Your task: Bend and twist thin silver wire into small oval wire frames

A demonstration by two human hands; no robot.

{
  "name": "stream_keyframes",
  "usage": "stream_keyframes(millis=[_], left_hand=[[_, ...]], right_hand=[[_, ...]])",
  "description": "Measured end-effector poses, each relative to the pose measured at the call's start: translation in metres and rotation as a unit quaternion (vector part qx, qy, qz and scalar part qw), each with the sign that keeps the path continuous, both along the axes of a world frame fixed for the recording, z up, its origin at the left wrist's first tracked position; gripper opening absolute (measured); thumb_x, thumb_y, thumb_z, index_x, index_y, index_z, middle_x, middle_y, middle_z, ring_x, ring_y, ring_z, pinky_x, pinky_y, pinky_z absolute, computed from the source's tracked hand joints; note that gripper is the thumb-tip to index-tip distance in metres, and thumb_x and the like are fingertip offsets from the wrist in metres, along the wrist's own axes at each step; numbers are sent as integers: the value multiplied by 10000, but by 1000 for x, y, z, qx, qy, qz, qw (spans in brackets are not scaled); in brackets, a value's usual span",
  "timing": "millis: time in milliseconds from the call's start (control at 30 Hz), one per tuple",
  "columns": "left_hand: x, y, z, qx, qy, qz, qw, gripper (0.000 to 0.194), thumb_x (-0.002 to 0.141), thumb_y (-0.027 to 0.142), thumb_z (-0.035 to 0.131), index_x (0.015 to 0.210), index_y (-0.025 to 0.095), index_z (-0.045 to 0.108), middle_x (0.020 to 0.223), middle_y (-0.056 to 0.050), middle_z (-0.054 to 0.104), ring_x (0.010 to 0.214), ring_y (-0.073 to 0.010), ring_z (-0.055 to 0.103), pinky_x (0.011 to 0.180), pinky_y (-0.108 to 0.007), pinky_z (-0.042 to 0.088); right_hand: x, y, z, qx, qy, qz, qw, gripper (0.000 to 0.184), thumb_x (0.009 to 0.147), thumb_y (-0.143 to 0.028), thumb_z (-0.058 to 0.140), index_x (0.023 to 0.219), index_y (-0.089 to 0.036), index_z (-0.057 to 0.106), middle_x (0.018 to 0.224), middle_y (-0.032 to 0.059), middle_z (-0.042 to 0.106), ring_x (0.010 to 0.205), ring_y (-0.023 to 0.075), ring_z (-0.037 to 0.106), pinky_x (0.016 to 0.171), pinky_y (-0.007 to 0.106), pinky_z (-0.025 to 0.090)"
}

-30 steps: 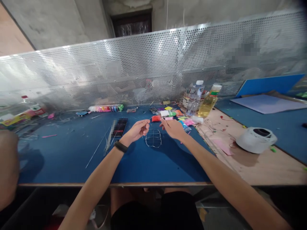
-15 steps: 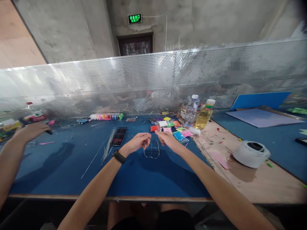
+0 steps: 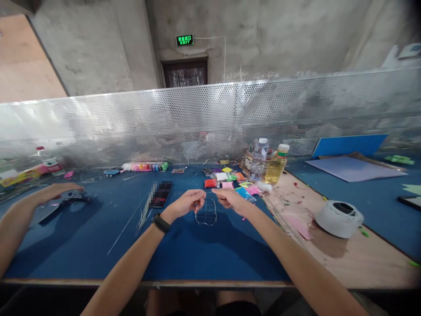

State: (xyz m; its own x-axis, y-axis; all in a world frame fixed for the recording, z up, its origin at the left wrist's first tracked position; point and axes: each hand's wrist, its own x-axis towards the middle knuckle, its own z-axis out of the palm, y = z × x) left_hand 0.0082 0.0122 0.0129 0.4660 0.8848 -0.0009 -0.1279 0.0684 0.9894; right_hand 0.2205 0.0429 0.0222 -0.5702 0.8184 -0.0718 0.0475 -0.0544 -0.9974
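Observation:
My left hand, with a dark watch at its wrist, pinches the upper end of a thin wire frame. The frame is a rounded loop of wire with inner wires across it, hanging just below my fingers over the blue table. My right hand is closed, thumb and forefinger pinched together, a short gap from the left one. A thin strand seems to run between the fingertips, too fine to see clearly. Left of my hands lie a phone and a bundle of straight wires.
Beyond my hands lie colourful small packets, with a clear bottle and a yellow-liquid bottle behind. A white roll-shaped object stands right. A co-worker's hand is at left, above a dark tool. A perforated metal screen borders the table.
My view has tilted slightly upward. My hands keep nearly the same pinched pose at the wire frame. The co-worker's hand has moved right and down, and a dark tool now shows beneath it.

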Motion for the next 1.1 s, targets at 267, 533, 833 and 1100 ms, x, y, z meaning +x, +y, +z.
stream_keyframes(millis=[267,533,833,1100], left_hand=[[-1,-1,3,-3,-51,13,999,339,808,459,684,894,151,573,632,31,536,434,-58,458,394,-174,371],[2,-6,3,-45,-46,-23,998,346,822,427,677,1001,138,617,697,5,563,480,-80,516,424,-200,422],[4,-13,11,-35,-171,-11,985,234,807,317,703,930,143,608,663,43,451,429,-34,359,354,-158,329],[6,-10,10,-13,-125,9,992,283,817,379,689,938,136,610,662,25,497,439,-58,430,382,-184,402]], right_hand=[[-1,7,-10,60,5,-50,997,544,766,-607,628,559,-230,295,473,-99,187,403,63,162,410,256,78],[2,-2,-7,242,-84,-25,966,506,895,-636,432,621,-212,398,559,-50,311,509,106,288,488,255,218],[-22,-18,-17,155,51,-32,986,461,860,-686,457,757,-243,377,632,-60,294,492,105,242,460,253,225],[-14,-15,-18,444,-168,-139,869,343,995,-470,307,767,-248,434,642,-4,486,591,187,483,594,296,302]])
